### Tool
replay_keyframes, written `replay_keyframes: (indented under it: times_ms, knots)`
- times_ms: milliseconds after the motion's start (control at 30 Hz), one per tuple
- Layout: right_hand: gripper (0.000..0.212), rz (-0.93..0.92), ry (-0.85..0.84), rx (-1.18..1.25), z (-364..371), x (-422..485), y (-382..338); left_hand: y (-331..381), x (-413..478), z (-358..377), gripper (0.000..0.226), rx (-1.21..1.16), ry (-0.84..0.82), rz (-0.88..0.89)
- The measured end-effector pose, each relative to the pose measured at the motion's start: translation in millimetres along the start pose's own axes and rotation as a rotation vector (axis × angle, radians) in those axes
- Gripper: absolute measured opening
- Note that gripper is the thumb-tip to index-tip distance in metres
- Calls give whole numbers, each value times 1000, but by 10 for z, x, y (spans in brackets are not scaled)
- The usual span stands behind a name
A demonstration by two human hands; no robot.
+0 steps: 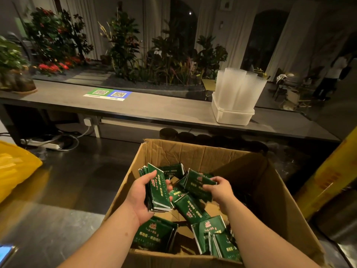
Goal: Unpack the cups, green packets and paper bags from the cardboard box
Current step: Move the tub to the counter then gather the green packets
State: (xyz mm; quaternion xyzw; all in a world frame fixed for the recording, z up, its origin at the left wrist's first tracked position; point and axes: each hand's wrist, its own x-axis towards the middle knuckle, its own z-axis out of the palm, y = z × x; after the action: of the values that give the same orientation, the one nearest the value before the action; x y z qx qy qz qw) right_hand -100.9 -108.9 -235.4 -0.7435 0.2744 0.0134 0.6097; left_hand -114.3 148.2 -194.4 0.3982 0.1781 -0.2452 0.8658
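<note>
An open cardboard box stands on the dark counter in front of me, with several green packets lying loose inside. My left hand grips a stack of green packets above the box's left side. My right hand pinches another green packet near the box's middle. Tall stacks of clear plastic cups stand in a white tub on the long table beyond. No paper bags are plainly visible.
A yellow plastic bag lies at the left on the counter. A yellow carton leans at the right. The long grey table carries a QR code sign and a potted plant. A power strip lies behind.
</note>
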Motion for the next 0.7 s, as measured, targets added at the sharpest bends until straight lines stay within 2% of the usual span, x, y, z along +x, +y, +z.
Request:
replay_keyframes:
  times_ms: [133,233,300,433,500,567,700]
  knots:
    - [24,-153,-53,384,-156,-196,-329,14,-4,13,54,44,21,-15]
    - [10,-200,-237,517,-181,-339,-531,15,-22,46,52,67,-21,-36]
    - [3,-227,-393,448,-110,-426,-607,13,-52,59,52,94,-84,-103]
    - [10,-290,-601,179,217,-525,-681,16,-121,79,58,140,-239,-199]
    - [10,-344,-599,51,427,-556,-670,3,-119,50,57,130,-274,-171]
    - [9,-394,-509,-48,591,-589,-653,5,-120,41,55,100,-274,-146]
    - [21,-410,-362,38,747,-590,-625,18,-159,83,48,115,-203,-130]
